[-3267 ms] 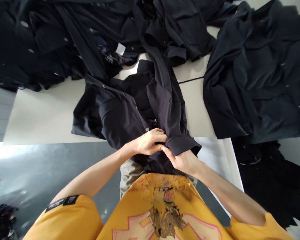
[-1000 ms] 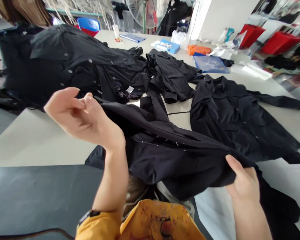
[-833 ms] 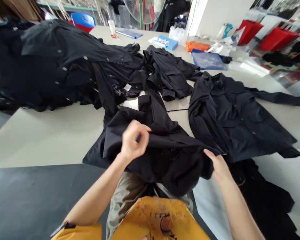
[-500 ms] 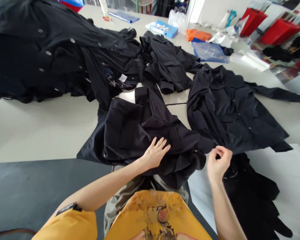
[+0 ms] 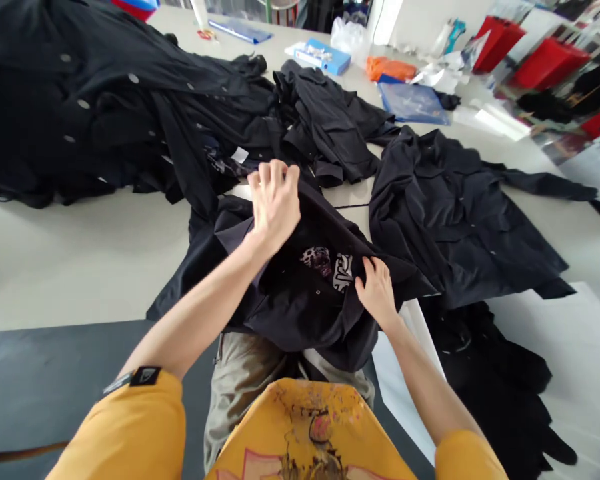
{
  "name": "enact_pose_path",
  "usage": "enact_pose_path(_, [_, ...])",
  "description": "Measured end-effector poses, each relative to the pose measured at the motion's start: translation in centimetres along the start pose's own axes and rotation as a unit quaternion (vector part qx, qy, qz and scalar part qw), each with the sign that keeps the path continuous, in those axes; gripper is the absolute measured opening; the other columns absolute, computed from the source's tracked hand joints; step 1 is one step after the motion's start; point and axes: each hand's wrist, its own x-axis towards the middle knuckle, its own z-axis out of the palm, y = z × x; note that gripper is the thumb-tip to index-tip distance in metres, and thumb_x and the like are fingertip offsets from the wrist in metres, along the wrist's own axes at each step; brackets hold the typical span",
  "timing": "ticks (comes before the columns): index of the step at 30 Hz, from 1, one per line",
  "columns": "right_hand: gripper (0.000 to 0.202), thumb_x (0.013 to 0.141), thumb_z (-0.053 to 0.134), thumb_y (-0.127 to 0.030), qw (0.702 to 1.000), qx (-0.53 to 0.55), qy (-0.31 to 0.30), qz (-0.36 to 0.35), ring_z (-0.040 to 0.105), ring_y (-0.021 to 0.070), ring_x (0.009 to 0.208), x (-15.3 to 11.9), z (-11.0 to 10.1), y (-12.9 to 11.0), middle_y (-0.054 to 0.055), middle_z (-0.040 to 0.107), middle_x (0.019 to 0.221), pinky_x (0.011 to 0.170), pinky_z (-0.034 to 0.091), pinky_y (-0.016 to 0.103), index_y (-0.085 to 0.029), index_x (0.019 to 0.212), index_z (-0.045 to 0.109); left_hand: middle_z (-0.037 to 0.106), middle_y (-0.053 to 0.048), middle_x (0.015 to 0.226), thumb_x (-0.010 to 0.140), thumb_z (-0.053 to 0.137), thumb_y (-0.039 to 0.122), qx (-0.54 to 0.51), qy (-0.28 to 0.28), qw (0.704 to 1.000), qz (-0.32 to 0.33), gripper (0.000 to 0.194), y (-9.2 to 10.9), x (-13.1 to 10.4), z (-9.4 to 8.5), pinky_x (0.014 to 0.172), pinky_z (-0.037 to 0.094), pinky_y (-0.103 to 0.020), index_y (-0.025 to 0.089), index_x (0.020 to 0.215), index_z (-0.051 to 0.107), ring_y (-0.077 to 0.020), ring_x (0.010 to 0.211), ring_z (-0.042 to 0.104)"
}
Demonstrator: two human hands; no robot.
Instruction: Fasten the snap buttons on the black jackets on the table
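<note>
A black shirt [image 5: 295, 307] lies in front of me at the table's edge, its front partly folded back so that a white-and-dark print [image 5: 343, 272] and a spotted patch inside show. My left hand [image 5: 275, 203] is raised at the shirt's far side, its fingers curled down on the lifted cloth. Beside the print, my right hand [image 5: 377, 283] has its thumb and fingers at the edge of the fabric. Another black shirt [image 5: 460, 213] is spread out to the right, touching this one.
Black shirts with pale buttons [image 5: 80, 100] are heaped at the left, and another black shirt [image 5: 330, 120] lies at the back. Beyond are a blue box [image 5: 330, 59], an orange bag [image 5: 390, 69] and a blue plastic folder [image 5: 414, 103]. Dark cloth [image 5: 485, 380] hangs low right.
My left hand has moved up and away with the shirt's cloth. My right hand has come left from the shirt's right end. The front has opened, uncovering the print.
</note>
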Motion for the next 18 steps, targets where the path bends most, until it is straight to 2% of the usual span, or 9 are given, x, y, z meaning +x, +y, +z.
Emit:
enact_pose_path(1, [0.051,0.09,0.053,-0.022,1.0,-0.008,-0.009,0.026,0.044,0.037,0.129,0.6,0.4,0.8,0.022,0.049,0.137,0.104,0.043,0.053,-0.009,0.138,0.049,0.054,-0.016,0.122,0.092,0.049,0.012,-0.006,-0.014,1.0,0.022,0.031,1.4,-1.0,0.6,0.094,0.039,-0.046,0.013,0.122,0.056,-0.0303,0.114,0.048])
enact_pose_path(2, [0.049,0.089,0.052,-0.022,0.998,-0.013,-0.019,0.05,0.047,0.0364,0.126,1.2,0.8,1.7,0.022,0.052,0.133,0.102,0.044,0.051,-0.008,0.137,0.05,0.056,-0.015,0.12,0.093,0.047,0.011,-0.03,-0.056,0.995,0.082,0.03,2.9,-2.5,1.4,0.093,0.04,-0.043,0.014,0.121,0.057,-0.0282,0.11,0.05])
enact_pose_path(4, [0.049,0.09,0.051,-0.023,0.996,-0.021,-0.032,0.084,0.052,0.035,0.118,1.9,1.4,3.0,0.021,0.057,0.127,0.098,0.045,0.049,-0.007,0.136,0.049,0.06,-0.012,0.112,0.092,0.053,0.017,-0.11,-0.194,0.949,0.222,0.029,5.8,-6.5,3.6,0.088,0.043,-0.037,0.015,0.12,0.058,-0.0229,0.1,0.056])
enact_pose_path(6, [0.051,0.092,0.051,-0.028,0.994,-0.036,-0.031,0.096,0.054,0.0348,0.113,2.4,1.6,3.6,0.021,0.059,0.122,0.095,0.045,0.049,-0.008,0.139,0.046,0.064,-0.01,0.106,0.087,0.064,0.027,-0.142,-0.304,0.906,0.259,0.035,7.8,-10.7,6.2,0.086,0.045,-0.037,0.015,0.119,0.06,-0.0239,0.097,0.059])
enact_pose_path(7, [0.053,0.093,0.052,-0.031,0.994,-0.04,-0.031,0.096,0.054,0.0352,0.112,2.8,1.6,3.7,0.021,0.059,0.121,0.095,0.044,0.05,-0.009,0.14,0.045,0.065,-0.011,0.106,0.084,0.067,0.028,-0.137,-0.331,0.899,0.251,0.035,8.5,-12.4,7.4,0.085,0.046,-0.038,0.013,0.115,0.061,-0.0256,0.098,0.059])
enact_pose_path(10, [0.053,0.092,0.056,-0.041,0.994,-0.004,-0.048,0.097,0.053,0.0361,0.115,4.3,1.6,3.5,0.019,0.059,0.124,0.096,0.042,0.051,-0.014,0.137,0.05,0.067,-0.011,0.104,0.087,0.062,0.023,-0.144,-0.318,0.911,0.219,0.017,8.9,-15.5,9.6,0.088,0.046,-0.04,0.013,0.101,0.065,-0.0272,0.101,0.06])
enact_pose_path(12, [0.047,0.091,0.057,-0.043,0.987,0.072,-0.08,0.116,0.055,0.0334,0.115,5.7,1.6,3.4,0.017,0.061,0.123,0.097,0.043,0.047,-0.016,0.129,0.057,0.068,-0.009,0.098,0.093,0.055,0.021,-0.186,-0.289,0.915,0.21,0.013,8.4,-16.0,9.8,0.088,0.046,-0.037,0.015,0.097,0.066,-0.0239,0.097,0.062])
enact_pose_path(15, [0.036,0.088,0.059,-0.045,0.962,0.201,-0.138,0.123,0.062,0.0268,0.098,7.4,1.1,3.5,0.012,0.068,0.104,0.089,0.047,0.038,-0.014,0.106,0.065,0.069,-0.005,0.087,0.098,0.048,0.022,-0.265,-0.265,0.907,0.191,0.02,7.2,-15.4,8.4,0.077,0.048,-0.03,0.018,0.101,0.067,-0.0179,0.082,0.065])
enact_pose_path(18, [0.038,0.083,0.063,-0.052,0.931,0.308,-0.157,0.114,0.062,0.0228,0.083,7.4,-0.6,3.2,0.006,0.068,0.087,0.076,0.048,0.032,-0.014,0.091,0.066,0.07,-0.006,0.088,0.099,0.043,0.019,-0.32,-0.199,0.913,0.154,0.022,5.7,-14.2,5.5,0.077,0.05,-0.029,0.017,0.103,0.065,-0.0179,0.083,0.065])
